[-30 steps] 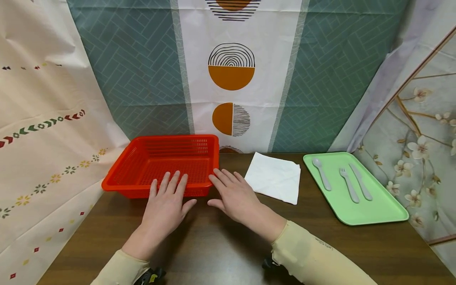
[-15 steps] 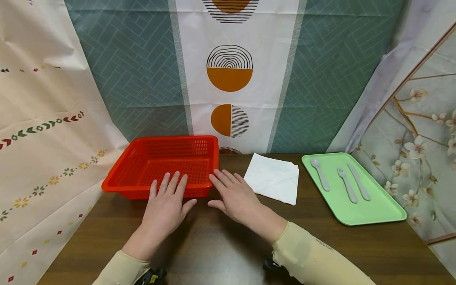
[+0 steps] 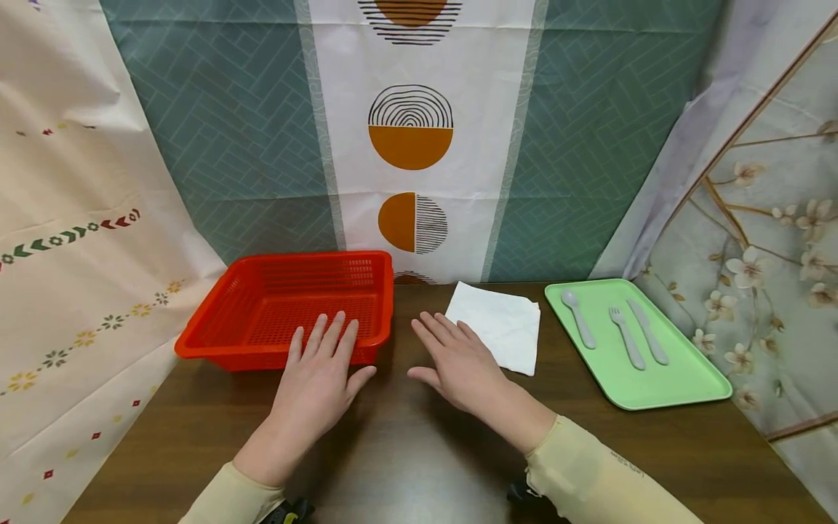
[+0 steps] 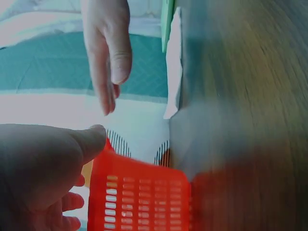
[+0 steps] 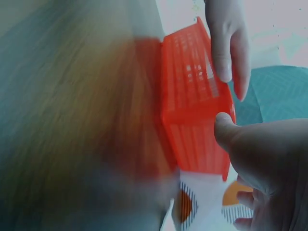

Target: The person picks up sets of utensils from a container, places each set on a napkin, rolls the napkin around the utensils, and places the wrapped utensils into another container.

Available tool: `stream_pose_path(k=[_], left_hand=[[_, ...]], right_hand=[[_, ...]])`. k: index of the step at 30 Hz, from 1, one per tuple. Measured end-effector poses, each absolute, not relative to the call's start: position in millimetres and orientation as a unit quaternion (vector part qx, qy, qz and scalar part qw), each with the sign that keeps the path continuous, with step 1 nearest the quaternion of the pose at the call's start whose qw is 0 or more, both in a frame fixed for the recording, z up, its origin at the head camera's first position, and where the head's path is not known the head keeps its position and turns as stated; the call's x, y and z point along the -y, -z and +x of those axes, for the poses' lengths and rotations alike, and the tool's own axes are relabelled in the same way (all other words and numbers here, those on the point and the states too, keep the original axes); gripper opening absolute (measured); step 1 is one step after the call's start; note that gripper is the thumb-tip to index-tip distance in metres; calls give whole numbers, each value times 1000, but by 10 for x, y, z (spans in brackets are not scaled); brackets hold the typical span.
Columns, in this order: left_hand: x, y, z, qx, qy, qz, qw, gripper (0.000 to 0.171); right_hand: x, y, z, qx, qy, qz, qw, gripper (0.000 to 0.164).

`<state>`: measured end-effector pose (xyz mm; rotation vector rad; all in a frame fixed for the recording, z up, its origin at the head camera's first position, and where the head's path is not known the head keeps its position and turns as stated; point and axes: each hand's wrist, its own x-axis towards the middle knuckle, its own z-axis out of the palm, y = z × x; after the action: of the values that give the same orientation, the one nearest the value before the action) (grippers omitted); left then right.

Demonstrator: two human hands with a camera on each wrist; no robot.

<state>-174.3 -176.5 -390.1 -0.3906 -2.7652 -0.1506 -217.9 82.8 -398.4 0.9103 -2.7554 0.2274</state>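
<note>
Fingers spread and straight, my left hand is held over the near rim of a red plastic basket in the head view. My right hand, also with straight fingers, is to the right of the basket, its fingertips overlapping the near left edge of a white folded napkin. Neither hand holds anything. The left wrist view shows the basket's slotted wall below the left thumb. From the right wrist, the basket's corner appears just past the right thumb.
A light green tray lies at the right of the wooden table. On it are a grey spoon, a fork and a knife. Patterned cloths hang behind and at both sides.
My right hand has moved right, away from the basket's corner and over the napkin's edge. My left hand has shifted slightly right along the basket rim. The head view has turned a little right.
</note>
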Motion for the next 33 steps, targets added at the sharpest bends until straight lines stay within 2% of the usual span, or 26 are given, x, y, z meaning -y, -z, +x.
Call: stream_pose_path(k=[5,15,28,33], left_hand=[[1636,3896,-1760,972,59,-149,172,84],[1297,3946,-1707,952,36,-216,214,81],[752,4091,-1739,937,29,-285,201,74],[609,4135,-1829,941,35,-289,175,74]], right_hand=[[-1052,4064,-2177,945,-77,297,113,79],[-1420,4165,-2132,953,-70,271,116,80],[-1752,4326,-2046,962,-86,238,104,79],[-1867,4375,-2039,968,-84,223,86,78]])
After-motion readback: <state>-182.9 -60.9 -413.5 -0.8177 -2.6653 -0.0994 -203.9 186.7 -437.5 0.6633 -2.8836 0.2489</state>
